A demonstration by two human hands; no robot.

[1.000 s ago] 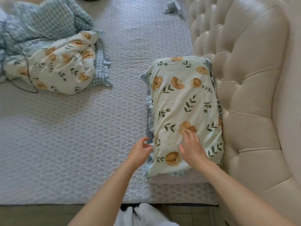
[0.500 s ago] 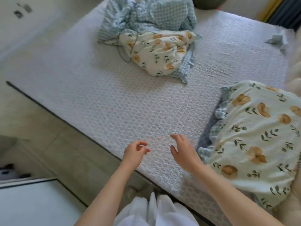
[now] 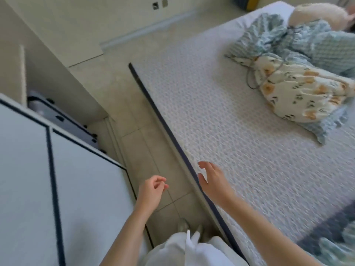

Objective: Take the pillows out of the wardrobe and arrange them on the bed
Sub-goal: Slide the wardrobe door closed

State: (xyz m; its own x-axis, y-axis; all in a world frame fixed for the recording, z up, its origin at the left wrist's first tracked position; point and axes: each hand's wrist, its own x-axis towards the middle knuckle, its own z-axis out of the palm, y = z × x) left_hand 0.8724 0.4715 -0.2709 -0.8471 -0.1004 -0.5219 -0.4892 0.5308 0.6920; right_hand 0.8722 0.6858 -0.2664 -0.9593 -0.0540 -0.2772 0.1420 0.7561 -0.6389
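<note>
Far left, near edge: white wardrobe door panels with dark trim (image 3: 38, 179), standing open; behind them a grey case with black corner fittings (image 3: 57, 116) sits low on the floor. No pillow can be made out inside the wardrobe from this angle.

Beige tiled floor (image 3: 134, 116) runs between the wardrobe and the bed.

Left hand (image 3: 151, 191) hangs over the floor strip — fingers loosely curled, holding nothing. Right hand (image 3: 213, 181) just right of it, above the dark-piped edge of the bed, fingers spread and relaxed, also empty.

White quilted mattress (image 3: 230, 141) fills the middle and right. Far right on it lies a bundle of floral cream bedding with orange flowers and blue gingham frill (image 3: 299, 96) (pillow or folded cover, cannot tell), a thin dark cord looped across it, a cream plush toy (image 3: 311, 10) beyond. Near right corner: a sliver of blue-green patterned fabric (image 3: 330, 250), blurred.

Judgement: body seems turned toward the wardrobe for another pillow. Risks — the passage is narrow, so a shin could catch the bed edge or an elbow the open door; a pillow pulled out carelessly might drag on the floor.
</note>
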